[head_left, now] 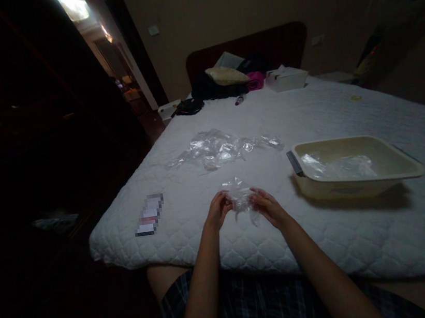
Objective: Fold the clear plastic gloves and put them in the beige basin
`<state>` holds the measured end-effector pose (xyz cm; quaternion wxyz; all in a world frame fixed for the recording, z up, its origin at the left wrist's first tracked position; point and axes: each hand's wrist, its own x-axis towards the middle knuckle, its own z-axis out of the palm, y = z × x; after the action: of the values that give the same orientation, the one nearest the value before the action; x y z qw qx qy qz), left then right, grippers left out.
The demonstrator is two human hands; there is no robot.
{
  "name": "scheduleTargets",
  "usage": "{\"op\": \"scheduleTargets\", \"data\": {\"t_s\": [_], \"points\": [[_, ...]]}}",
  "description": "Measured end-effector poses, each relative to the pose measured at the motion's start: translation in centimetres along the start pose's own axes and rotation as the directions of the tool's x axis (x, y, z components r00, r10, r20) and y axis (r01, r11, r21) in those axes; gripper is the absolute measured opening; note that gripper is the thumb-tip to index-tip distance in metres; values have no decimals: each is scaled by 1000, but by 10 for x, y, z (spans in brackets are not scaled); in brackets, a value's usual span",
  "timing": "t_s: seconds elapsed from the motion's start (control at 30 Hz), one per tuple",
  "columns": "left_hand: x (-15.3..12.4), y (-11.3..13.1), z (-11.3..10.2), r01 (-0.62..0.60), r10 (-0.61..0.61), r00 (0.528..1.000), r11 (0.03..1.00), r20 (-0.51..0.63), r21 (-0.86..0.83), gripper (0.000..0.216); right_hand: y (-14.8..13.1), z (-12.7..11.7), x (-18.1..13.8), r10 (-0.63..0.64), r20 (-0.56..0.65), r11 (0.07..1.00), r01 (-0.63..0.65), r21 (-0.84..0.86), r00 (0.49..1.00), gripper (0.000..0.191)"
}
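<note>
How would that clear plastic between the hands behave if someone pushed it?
The clear plastic would probably flop and crumple, since it already shows wrinkled folds. It looks thin and see-through, so it's likely light for its size. Its shiny highlights hint that it may be slippery.

Single view, worn on head. Faces forward and down, over lap and along bed to headboard. Left hand and right hand close, just below centre; headboard well off.
</note>
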<state>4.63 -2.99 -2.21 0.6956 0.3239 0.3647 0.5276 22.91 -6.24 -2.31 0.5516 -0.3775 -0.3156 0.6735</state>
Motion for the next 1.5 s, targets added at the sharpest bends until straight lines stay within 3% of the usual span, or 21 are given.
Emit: {"op": "scheduleTargets", "data": {"t_s": [0.1,0.23,0.5,0.73,1.07,1.23,1.37,1.5], "points": [[-4,0,5,-22,21,1000,999,22,31,38,-1,4,0,-8,-28,1000,9,26,1000,37],[-4,-3,10,-52,50,998,994,25,95,46,-1,7,-2,-57,14,996,58,-67,998,28],[-1,-10,8,56,-95,991,935,95,349,35,5,1,2,-97,-8,987,95,-127,995,27],[2,-9,-1,73,-93,989,984,119,161,23,5,1,3,-38,-30,999,38,-4,999,31],[-3,-1,2,53,-71,983,992,170,112,19,6,-4,4,-60,-16,991,62,121,998,36],[-1,-2,1,15,-24,992,997,124,77,12,9,-3,7,-69,-96,991,79,106,993,34],[-1,-1,1,64,-69,993,997,91,52,17,12,-1,8,-65,-143,996,74,59,988,32],[-4,0,4,91,-109,980,990,168,107,31,11,2,7,-110,-154,994,109,-17,982,30]]}}
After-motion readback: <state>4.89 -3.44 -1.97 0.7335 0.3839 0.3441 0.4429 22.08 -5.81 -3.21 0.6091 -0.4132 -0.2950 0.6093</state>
